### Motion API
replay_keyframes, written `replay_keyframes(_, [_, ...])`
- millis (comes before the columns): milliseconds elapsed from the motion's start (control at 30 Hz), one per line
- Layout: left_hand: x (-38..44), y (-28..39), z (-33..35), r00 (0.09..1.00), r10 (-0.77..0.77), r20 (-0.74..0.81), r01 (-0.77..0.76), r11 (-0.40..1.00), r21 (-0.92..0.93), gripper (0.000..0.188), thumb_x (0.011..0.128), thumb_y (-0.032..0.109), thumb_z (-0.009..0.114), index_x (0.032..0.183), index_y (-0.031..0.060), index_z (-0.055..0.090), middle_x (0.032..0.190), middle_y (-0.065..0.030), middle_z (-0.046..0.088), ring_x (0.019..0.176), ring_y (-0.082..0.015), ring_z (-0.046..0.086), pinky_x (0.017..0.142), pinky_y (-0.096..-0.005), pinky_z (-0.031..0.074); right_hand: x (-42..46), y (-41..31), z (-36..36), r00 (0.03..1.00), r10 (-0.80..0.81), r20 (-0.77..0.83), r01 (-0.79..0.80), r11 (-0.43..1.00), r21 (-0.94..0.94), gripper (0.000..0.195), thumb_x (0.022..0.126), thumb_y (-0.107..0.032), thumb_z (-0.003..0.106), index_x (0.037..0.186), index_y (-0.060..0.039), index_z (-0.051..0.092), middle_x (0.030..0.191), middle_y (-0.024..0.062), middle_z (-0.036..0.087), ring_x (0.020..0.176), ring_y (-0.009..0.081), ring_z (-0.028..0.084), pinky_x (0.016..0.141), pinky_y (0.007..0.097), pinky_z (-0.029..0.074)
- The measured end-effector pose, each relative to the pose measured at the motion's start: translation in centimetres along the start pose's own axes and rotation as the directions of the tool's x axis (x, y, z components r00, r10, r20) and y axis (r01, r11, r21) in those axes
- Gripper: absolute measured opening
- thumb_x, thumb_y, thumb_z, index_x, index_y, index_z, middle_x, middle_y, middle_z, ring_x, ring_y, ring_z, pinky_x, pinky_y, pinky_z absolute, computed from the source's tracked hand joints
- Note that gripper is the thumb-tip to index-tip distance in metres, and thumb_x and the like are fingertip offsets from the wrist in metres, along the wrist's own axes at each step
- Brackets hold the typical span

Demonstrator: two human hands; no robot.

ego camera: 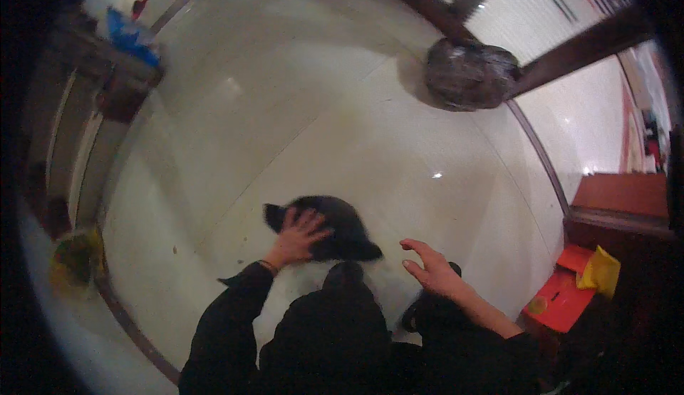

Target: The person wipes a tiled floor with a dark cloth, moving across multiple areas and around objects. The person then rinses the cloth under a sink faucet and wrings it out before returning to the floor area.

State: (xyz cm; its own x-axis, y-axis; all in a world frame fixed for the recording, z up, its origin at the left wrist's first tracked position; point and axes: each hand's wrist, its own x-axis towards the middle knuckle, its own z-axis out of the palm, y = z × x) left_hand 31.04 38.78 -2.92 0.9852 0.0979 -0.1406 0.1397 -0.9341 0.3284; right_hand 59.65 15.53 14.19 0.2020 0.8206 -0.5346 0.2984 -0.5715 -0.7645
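A black item, perhaps a hat or a folded cloth (pixel 342 226), lies on the pale tiled floor (pixel 331 149) just in front of my knee. My left hand (pixel 303 234) rests on its left part with the fingers spread; the palm side is hidden, and no grip around the item shows. To the right of the black item, apart from it, my right hand (pixel 433 269) hangs over the floor with thumb and fingers apart and nothing between them. Both forearms come out of dark sleeves.
A dark plastic-wrapped bundle (pixel 470 74) stands by a brown post at the upper right. Red boxes (pixel 561 299) with a yellow cloth or bag (pixel 601 272) are at the lower right. Dark furniture with a blue bag (pixel 128 37) lines the left side.
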Motion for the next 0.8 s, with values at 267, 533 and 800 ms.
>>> replay_keyframes(267, [-10.7, -2.7, 4.3, 0.123, -0.954, -0.273, 0.97, 0.174, -0.17, 0.092, 0.07, 0.032, 0.073, 0.15, 0.0311, 0.028, 0.157, -0.0189, 0.013, 0.144, -0.0434, 0.009, 0.108, -0.0695, 0.008, 4.9, 2.6, 3.1, 0.976, -0.099, 0.192, 0.094, 0.995, 0.033, 0.043, 0.093, -0.023, 0.056, 0.131, -0.0032, 0.048, 0.128, 0.0179, 0.056, 0.119, 0.0326, 0.054, 0.1, 0.0402, 0.043])
replay_keyframes(533, [12.2, 2.9, 3.7, 0.641, -0.767, -0.02, 0.74, 0.625, -0.25, 0.086, 0.074, 0.033, 0.068, 0.15, 0.025, 0.028, 0.157, -0.0182, 0.012, 0.144, -0.0459, 0.003, 0.104, -0.0738, 0.009, 9.8, 5.1, 2.3, 0.931, -0.365, 0.03, 0.364, 0.915, -0.172, 0.049, 0.089, -0.013, 0.055, 0.136, -0.0057, 0.044, 0.136, 0.018, 0.048, 0.127, 0.0363, 0.044, 0.108, 0.0444, 0.035])
replay_keyframes(800, [19.9, 12.8, -3.0, 0.86, -0.175, 0.48, 0.496, 0.51, -0.703, 0.033, 0.089, 0.015, 0.052, 0.12, 0.0086, 0.059, 0.111, -0.0216, 0.062, 0.104, -0.0377, 0.059, 0.091, -0.0396, 0.047, 7.9, 13.1, 0.2, 0.94, -0.33, -0.089, 0.201, 0.742, -0.639, 0.07, 0.083, -0.041, 0.064, 0.145, -0.0264, 0.034, 0.154, 0.0122, 0.024, 0.142, 0.0417, 0.016, 0.104, 0.0694, 0.021])
